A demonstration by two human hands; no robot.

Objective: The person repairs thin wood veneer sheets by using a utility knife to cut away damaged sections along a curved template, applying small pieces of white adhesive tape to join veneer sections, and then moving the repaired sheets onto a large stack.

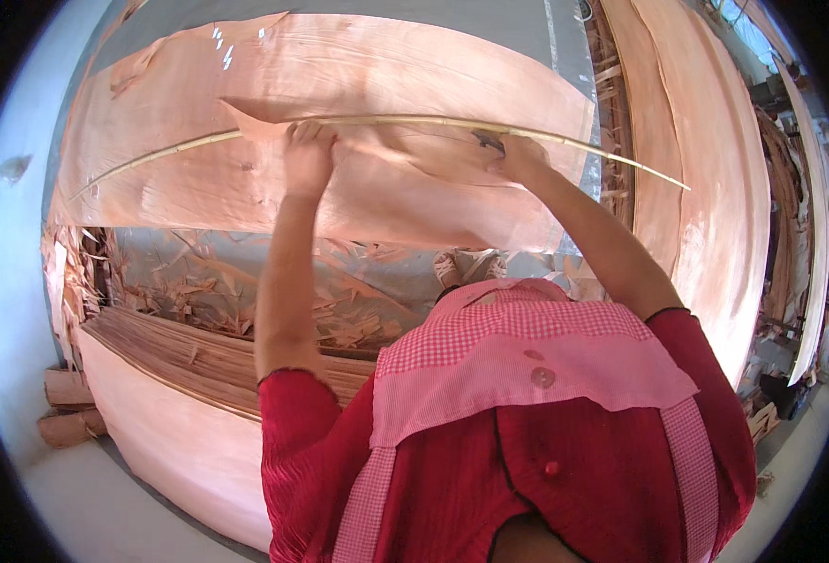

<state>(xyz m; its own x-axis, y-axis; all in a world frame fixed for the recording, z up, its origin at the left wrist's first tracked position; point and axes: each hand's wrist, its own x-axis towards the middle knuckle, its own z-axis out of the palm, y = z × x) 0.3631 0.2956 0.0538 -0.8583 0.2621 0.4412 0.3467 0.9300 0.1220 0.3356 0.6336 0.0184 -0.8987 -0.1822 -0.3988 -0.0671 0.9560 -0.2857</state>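
Observation:
A wide sheet of thin, pinkish wood veneer (189, 178) lies on the table in front of me. A long, thin bamboo-like stick (414, 120) runs across it from left to right, bowed in this view. My left hand (309, 158) is closed on a lifted, torn flap of veneer (257, 122), right beside the stick. The flap's pointed end sticks out left of the hand and covers part of the stick. My right hand (525, 155) is closed around a small dark tool (488, 142), close below the stick. Its handle is hidden in my fingers.
Another stack of veneer sheets (705, 178) stands at the right. Nearer me, at lower left, is a thick stack of veneer (180, 441) with layered edges. Torn scraps (339, 305) litter the floor between. Short logs (72, 427) lie far left by a pale wall (11, 253).

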